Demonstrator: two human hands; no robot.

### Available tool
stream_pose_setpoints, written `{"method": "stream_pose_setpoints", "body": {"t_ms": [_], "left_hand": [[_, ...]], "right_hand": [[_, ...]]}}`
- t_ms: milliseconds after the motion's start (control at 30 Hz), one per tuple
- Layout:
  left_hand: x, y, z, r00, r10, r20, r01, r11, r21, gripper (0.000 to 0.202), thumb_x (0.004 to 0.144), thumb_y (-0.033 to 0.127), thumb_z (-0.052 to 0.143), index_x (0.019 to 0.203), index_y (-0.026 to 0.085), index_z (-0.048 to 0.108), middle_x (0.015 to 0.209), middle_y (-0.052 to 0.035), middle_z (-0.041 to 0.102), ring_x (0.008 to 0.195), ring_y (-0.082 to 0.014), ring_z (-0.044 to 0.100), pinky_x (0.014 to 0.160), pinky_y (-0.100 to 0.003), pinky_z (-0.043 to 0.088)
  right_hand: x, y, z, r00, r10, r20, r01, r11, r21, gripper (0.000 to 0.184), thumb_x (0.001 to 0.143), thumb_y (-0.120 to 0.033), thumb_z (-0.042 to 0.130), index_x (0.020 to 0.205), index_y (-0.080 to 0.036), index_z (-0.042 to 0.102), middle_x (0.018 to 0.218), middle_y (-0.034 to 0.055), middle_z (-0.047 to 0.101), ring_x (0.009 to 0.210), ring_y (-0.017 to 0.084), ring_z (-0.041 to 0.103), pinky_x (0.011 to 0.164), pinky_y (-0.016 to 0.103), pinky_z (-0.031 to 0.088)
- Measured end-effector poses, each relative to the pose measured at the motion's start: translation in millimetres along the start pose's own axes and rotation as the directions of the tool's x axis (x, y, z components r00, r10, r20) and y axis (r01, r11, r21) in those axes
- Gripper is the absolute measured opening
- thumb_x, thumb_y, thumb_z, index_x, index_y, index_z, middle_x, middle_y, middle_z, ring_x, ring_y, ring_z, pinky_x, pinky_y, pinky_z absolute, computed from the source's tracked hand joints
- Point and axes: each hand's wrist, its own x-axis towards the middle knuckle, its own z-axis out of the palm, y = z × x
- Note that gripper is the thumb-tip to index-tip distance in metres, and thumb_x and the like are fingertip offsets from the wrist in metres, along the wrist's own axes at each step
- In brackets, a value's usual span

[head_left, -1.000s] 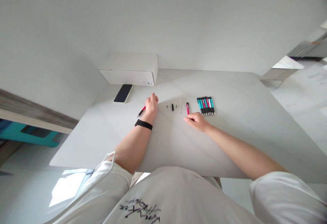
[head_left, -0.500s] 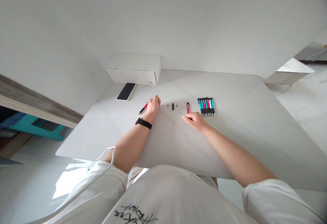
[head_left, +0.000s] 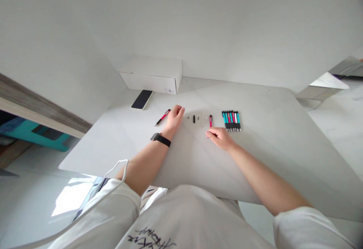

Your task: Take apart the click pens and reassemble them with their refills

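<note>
My left hand [head_left: 174, 117] is over the table with its fingers curled together; nothing shows in them. Beside it on the left lies a red and black pen [head_left: 162, 117], tilted. Just right of its fingertips begins a row of pen parts: a small cone-shaped tip [head_left: 188, 117], a black grip [head_left: 194, 119], a small spring [head_left: 198, 118], a white refill [head_left: 202, 119] and a red pen barrel [head_left: 211, 120] with a black clip. My right hand [head_left: 221, 137] rests loosely closed on the table just below the barrel, with nothing visible in it.
Several pens [head_left: 231, 121] in teal, red and white lie side by side right of the parts. A phone [head_left: 142, 100] lies in front of a white box [head_left: 150, 75] at the back left. The white table [head_left: 255, 158] meets the wall behind.
My left hand has shifted slightly right and turned, uncovering more of the red and black pen. My right hand stays by the barrel. The view has tilted a little.
</note>
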Motion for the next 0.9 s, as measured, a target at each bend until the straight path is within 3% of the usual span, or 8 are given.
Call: {"method": "stream_pose_setpoints", "body": {"t_ms": [67,133,333,500,667,767,900], "left_hand": [[-1,0,2.9,0.990,0.140,0.005,-0.140,0.985,0.105,0.025,0.095,0.039,0.060,0.113,0.023,0.061,0.096,-0.0022,0.067,0.080,-0.0157,0.060,0.073,-0.027,0.045],[-3,-2,5.4,0.972,0.226,0.062,-0.234,0.950,0.206,0.028,0.091,0.032,0.065,0.117,0.023,0.062,0.103,-0.0040,0.069,0.090,-0.0175,0.063,0.080,-0.028,0.046],[-1,-4,4.4,0.945,0.233,0.229,-0.300,0.898,0.322,0.010,0.092,0.024,0.062,0.097,0.022,0.071,0.099,-0.0061,0.071,0.088,-0.0199,0.065,0.079,-0.030,0.046],[6,-10,-0.5,0.973,0.162,0.164,-0.186,0.972,0.146,0.010,0.094,0.027,0.062,0.098,0.023,0.070,0.087,-0.0030,0.073,0.078,-0.0178,0.064,0.071,-0.029,0.045],[15,-18,-0.9,0.997,0.055,0.048,-0.051,0.995,-0.085,0.017,0.091,0.035,0.070,0.101,0.022,0.073,0.095,-0.0045,0.076,0.085,-0.0183,0.066,0.077,-0.029,0.049],[17,-22,-0.3,0.999,0.033,0.039,-0.024,0.978,-0.206,0.024,0.088,0.040,0.074,0.102,0.021,0.074,0.095,-0.0057,0.075,0.084,-0.0180,0.066,0.076,-0.029,0.050],[16,-19,0.5,0.997,0.009,0.075,0.018,0.936,-0.353,0.032,0.087,0.046,0.077,0.105,0.020,0.073,0.094,-0.0060,0.074,0.079,-0.0152,0.063,0.072,-0.027,0.048]], "right_hand": [[4,-6,-7,0.997,-0.045,-0.061,0.042,0.998,-0.039,0.035,0.104,-0.046,0.050,0.087,-0.025,0.071,0.081,0.0041,0.070,0.072,0.020,0.061,0.072,0.033,0.046],[14,-11,-16,0.993,-0.075,-0.096,0.063,0.991,-0.120,0.029,0.105,-0.042,0.050,0.099,-0.027,0.073,0.091,0.0063,0.073,0.078,0.022,0.062,0.079,0.035,0.048],[82,-10,-22,0.980,-0.192,0.052,0.196,0.890,-0.411,0.033,0.102,-0.020,0.050,0.126,-0.024,0.073,0.115,0.0104,0.073,0.109,0.028,0.060,0.101,0.040,0.042],[132,0,-4,0.945,-0.139,0.296,0.287,0.786,-0.547,0.036,0.095,-0.008,0.057,0.115,-0.028,0.080,0.111,0.0089,0.073,0.108,0.027,0.058,0.094,0.039,0.039],[152,5,2,0.884,-0.145,0.443,0.390,0.751,-0.533,0.023,0.091,-0.012,0.065,0.099,-0.028,0.080,0.105,0.0081,0.073,0.108,0.028,0.060,0.089,0.038,0.039],[154,5,-1,0.886,-0.188,0.423,0.401,0.769,-0.498,0.017,0.091,-0.014,0.067,0.097,-0.026,0.077,0.104,0.0068,0.073,0.105,0.027,0.062,0.090,0.037,0.040],[138,0,-10,0.957,-0.204,0.205,0.271,0.879,-0.392,0.017,0.096,-0.015,0.061,0.106,-0.025,0.071,0.105,0.0049,0.075,0.101,0.024,0.065,0.089,0.035,0.044]]}}
